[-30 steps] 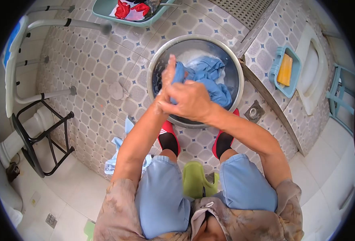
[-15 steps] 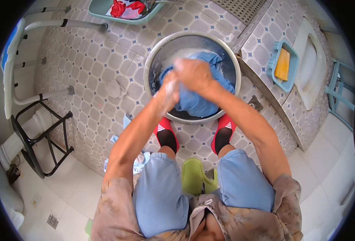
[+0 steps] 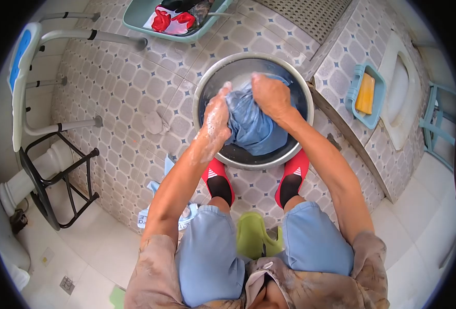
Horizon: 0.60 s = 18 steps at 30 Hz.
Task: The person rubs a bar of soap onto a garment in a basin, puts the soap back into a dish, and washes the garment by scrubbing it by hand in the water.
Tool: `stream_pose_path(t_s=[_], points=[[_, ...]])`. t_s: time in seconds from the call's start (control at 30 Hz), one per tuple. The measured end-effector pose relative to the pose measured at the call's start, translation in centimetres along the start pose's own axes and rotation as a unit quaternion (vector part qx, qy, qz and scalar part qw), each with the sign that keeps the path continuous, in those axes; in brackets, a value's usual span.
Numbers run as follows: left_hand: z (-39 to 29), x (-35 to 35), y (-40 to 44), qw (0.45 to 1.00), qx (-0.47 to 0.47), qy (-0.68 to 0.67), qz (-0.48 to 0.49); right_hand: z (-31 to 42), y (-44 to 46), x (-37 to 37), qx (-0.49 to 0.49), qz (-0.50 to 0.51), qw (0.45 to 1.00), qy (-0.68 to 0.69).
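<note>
A wet blue cloth garment (image 3: 256, 131) is bunched inside a round metal basin (image 3: 199, 87) on the floor between my feet. My left hand (image 3: 217, 116), streaked with suds, grips the left edge of the garment. Closed over its upper right part is my right hand (image 3: 273, 97). The cloth stretches in folds between both hands and hangs down toward the basin's near side. Whitish soapy water shows behind it; the basin's bottom is mostly hidden.
A teal tub (image 3: 135, 23) holding red, white and dark clothes stands at the back. On the raised ledge at right, a blue basket (image 3: 357, 85) holds a yellow soap bar (image 3: 365, 93) beside a squat toilet (image 3: 400, 87). A rag (image 3: 155, 123) lies left; a green stool (image 3: 249, 234) is beneath me.
My hands were close together and blurred over the basin; now they are apart, with the garment spread between them. The whole view has shifted slightly.
</note>
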<state>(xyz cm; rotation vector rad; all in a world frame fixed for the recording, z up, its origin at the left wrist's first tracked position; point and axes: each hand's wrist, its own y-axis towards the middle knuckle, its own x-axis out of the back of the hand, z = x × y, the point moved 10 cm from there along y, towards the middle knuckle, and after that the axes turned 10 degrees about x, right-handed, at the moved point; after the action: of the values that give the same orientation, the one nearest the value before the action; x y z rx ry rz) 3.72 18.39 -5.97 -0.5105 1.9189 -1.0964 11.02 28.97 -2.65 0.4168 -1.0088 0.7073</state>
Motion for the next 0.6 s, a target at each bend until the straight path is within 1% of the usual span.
stream_pose_path(t_s=[0.03,0.07,0.1,0.13,0.17,0.2,0.23,0.27,0.3,0.33,0.37,0.4,0.43,0.47,0.5,0.53,0.57,0.6], points=[[-1.6,-0.3,-2.1,0.998,-0.01,0.012,-0.063,-0.8,0.1,1.9,-0.028,-0.068,0.997,0.017],[-2.3,-0.3,-0.5,0.998,-0.049,-0.029,-0.005,-1.7,-0.8,3.3,-0.061,-0.129,0.989,0.035],[-3.0,0.5,0.6,0.995,-0.096,-0.02,0.006,-3.4,-0.7,2.3,-0.098,-0.099,0.986,0.095],[-4.2,1.0,1.6,0.988,-0.15,-0.005,0.022,-3.3,-0.4,2.4,-0.096,-0.106,0.985,0.094],[-3.9,2.0,3.0,0.988,-0.153,-0.002,0.022,-1.5,-0.2,3.0,-0.032,-0.137,0.989,0.042],[-5.0,3.1,2.8,0.935,-0.271,0.216,-0.082,0.3,-0.5,3.2,0.029,-0.162,0.986,-0.008],[-6.0,1.9,1.4,0.811,-0.37,0.417,-0.175,0.2,-1.0,2.1,0.027,-0.163,0.986,-0.007],[-5.7,1.0,1.2,0.739,-0.401,0.496,-0.217,1.0,-1.3,-0.7,0.073,-0.086,0.991,-0.065],[-4.2,1.2,3.0,0.686,-0.394,0.566,-0.233,1.6,-1.8,-3.4,0.117,-0.006,0.985,-0.123],[-3.5,0.7,4.3,0.626,-0.385,0.632,-0.247,1.4,-1.8,-4.0,0.117,-0.004,0.985,-0.123],[-3.4,0.8,5.5,0.627,-0.384,0.632,-0.246,0.8,-1.6,-5.1,0.1,0.03,0.983,-0.15],[-3.2,0.7,6.7,0.615,-0.329,0.671,-0.252,0.2,-1.4,-6.1,0.084,0.065,0.979,-0.175],[-3.1,0.6,7.7,0.6,-0.274,0.707,-0.256,0.0,-0.9,-6.3,0.084,0.065,0.979,-0.175],[-3.5,0.8,8.6,0.6,-0.278,0.705,-0.258,-1.5,-0.2,-6.8,0.03,0.094,0.986,-0.134],[-3.9,0.4,8.7,0.594,-0.313,0.698,-0.248,-3.1,0.5,-7.5,-0.025,0.122,0.988,-0.091],[-4.2,0.1,8.9,0.585,-0.346,0.694,-0.235,-3.7,1.2,-7.5,-0.025,0.117,0.989,-0.092],[-4.7,0.7,9.4,0.583,-0.347,0.696,-0.235,-4.7,1.5,-6.8,-0.051,0.077,0.994,-0.066],[-6.0,0.6,8.4,0.628,-0.322,0.669,-0.231,-5.5,1.5,-6.4,-0.078,0.038,0.995,-0.041]])
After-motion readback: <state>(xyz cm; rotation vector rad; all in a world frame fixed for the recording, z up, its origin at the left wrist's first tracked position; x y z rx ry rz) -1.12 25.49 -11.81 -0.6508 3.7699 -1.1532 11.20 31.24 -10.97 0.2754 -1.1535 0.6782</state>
